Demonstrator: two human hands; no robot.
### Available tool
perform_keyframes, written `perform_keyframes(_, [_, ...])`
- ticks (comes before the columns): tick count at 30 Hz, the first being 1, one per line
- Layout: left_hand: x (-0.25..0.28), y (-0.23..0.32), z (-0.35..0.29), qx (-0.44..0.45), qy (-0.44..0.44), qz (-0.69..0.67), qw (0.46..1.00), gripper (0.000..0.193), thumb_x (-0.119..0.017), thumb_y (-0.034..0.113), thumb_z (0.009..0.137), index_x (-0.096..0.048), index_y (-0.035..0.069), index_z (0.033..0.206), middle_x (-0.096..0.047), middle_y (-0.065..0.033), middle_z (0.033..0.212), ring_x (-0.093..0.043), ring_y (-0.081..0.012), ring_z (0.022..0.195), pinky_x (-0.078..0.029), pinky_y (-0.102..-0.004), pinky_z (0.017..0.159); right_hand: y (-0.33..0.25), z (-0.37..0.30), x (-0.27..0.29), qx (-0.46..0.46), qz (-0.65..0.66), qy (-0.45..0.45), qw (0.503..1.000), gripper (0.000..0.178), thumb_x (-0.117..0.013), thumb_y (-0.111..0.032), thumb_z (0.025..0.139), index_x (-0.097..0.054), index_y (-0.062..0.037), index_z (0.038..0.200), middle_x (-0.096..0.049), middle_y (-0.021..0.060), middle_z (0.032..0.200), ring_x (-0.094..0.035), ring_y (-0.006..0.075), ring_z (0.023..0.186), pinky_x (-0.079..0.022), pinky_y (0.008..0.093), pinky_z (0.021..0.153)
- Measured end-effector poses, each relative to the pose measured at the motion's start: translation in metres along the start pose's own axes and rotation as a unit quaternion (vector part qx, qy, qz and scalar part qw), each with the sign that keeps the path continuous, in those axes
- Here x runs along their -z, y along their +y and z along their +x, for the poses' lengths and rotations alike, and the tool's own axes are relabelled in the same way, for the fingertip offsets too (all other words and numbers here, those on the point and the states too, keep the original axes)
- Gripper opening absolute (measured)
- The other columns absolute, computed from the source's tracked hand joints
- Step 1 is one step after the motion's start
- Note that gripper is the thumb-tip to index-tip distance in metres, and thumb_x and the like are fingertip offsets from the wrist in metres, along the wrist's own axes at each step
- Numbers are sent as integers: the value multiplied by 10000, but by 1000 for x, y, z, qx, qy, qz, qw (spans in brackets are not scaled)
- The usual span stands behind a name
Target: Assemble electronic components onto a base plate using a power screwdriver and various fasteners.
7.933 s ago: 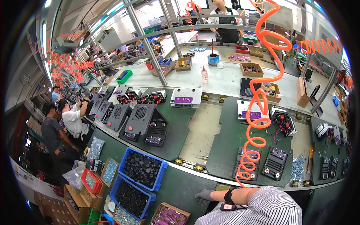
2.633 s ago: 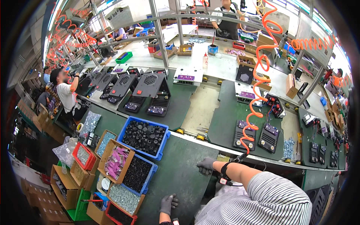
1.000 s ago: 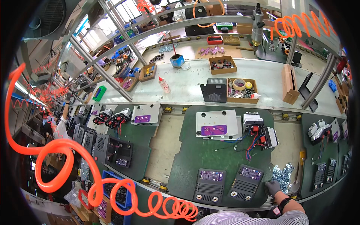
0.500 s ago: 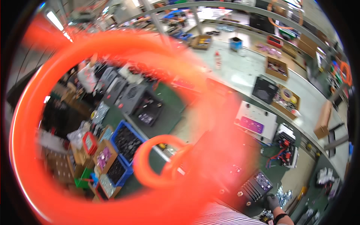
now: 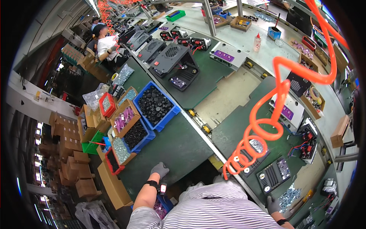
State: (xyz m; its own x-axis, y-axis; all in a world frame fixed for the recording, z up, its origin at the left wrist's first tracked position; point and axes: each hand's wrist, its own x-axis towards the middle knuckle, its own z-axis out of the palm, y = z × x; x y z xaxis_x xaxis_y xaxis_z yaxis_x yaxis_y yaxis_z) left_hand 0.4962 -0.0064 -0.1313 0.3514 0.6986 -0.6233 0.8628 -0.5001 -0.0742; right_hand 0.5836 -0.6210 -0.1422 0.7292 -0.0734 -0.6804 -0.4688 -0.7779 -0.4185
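My left hand [image 5: 160,170], in a grey glove, rests at the near edge of the green worktop with its fingers curled in. Whatever it may hold is hidden. My right hand [image 5: 273,205], gloved too, is low at the right, close to the near corner of a black slotted panel [image 5: 272,175] that carries a small circuit board. Its fingers are bunched and too small to read. Beside that hand lies a loose heap of silver screws [image 5: 289,198]. An orange coiled air hose [image 5: 268,128] hangs between me and the bench, in front of a second black panel [image 5: 251,154].
Left of centre stand blue bins of black parts [image 5: 154,103], a box of purple parts [image 5: 124,120] and a red tray of screws [image 5: 112,162]. Black housings [image 5: 173,61] line the far worktop. A metal rail [image 5: 206,139] crosses the bench. Another person [image 5: 108,45] works at the far left.
The orange hose, which filled much of the view, has swung away to the right. My view has turned leftward, and my left hand now shows. My right hand stays by the screws.
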Motion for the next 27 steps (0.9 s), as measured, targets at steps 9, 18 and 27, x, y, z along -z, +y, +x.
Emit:
perform_keyframes(9, [-27,-168,50,-218,312,27,924,361,-561,226,764,-552,122,1110,-540,-130,1145,-485,-309,1109,-388,-437,937,-138,-29,-141,341,-304,-137,879,339,-518,-408,828,-593,-94,723,-589,163,668,-582,366,653,-438,488,577])
perform_keyframes(18, [-58,-209,72,-281,416,-48,863,352,-403,276,882,-541,56,1119,-517,-162,1182,-456,-364,1137,-350,-488,955,-218,32,-392,446,-412,-275,745,340,-483,-370,832,-660,-86,895,-647,161,821,-614,361,753,-480,464,672])
perform_keyframes(27, [-51,-214,85,-253,377,-48,890,296,-447,271,856,-542,68,1050,-509,-151,1116,-468,-358,1106,-357,-490,936,-105,113,-455,341,-566,-406,631,339,-549,-315,790,-659,-122,1047,-613,107,1134,-564,295,1056,-427,375,917])
